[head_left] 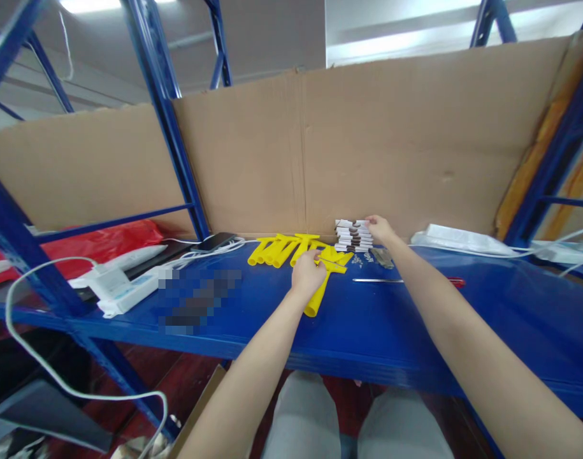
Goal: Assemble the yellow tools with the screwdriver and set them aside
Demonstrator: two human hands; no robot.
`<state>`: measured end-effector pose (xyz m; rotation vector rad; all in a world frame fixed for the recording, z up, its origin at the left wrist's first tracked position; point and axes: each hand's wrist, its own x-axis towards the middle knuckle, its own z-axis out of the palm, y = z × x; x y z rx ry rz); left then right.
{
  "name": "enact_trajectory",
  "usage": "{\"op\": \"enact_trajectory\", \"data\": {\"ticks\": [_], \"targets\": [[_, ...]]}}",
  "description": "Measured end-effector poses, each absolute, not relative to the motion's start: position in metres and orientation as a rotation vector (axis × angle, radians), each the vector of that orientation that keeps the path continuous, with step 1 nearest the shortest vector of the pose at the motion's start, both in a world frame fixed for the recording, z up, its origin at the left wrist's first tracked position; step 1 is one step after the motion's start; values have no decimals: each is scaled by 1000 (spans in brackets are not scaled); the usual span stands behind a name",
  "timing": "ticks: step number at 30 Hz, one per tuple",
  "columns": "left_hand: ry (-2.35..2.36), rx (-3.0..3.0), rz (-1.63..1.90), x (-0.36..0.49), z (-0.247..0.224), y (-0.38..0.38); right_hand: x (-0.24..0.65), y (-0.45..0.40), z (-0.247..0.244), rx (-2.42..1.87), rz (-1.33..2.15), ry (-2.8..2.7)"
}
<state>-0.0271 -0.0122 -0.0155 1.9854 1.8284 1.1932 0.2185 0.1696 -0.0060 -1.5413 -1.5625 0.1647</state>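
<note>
My left hand is closed around the upper part of a yellow T-shaped plastic piece, whose tube end points toward me. A thin strip shows by its fingertips, too small to name. Farther back, my right hand pinches at the right end of a stack of small white-and-brown packets; the fingertips are partly hidden. More yellow T-shaped pieces lie in a row left of the packets. Tiny metal parts and a small clear bag lie below my right hand.
A screwdriver with a red handle lies partly under my right forearm on the blue shelf. Cardboard walls the back. On the left are a power strip, cables and a black phone. A white package lies at right.
</note>
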Motion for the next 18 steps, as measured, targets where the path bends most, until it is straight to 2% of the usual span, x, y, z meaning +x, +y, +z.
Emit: {"op": "enact_trajectory", "data": {"ticks": [11, 15, 18], "targets": [[1826, 1998, 1194, -27, -17, -9, 195, 135, 15, -1192, 978, -997], [1817, 1996, 1202, -28, -17, -8, 195, 129, 27, -1170, 1055, -937], [1837, 1989, 1211, -29, -16, -8, 196, 130, 33, -1078, 965, -1008]]}}
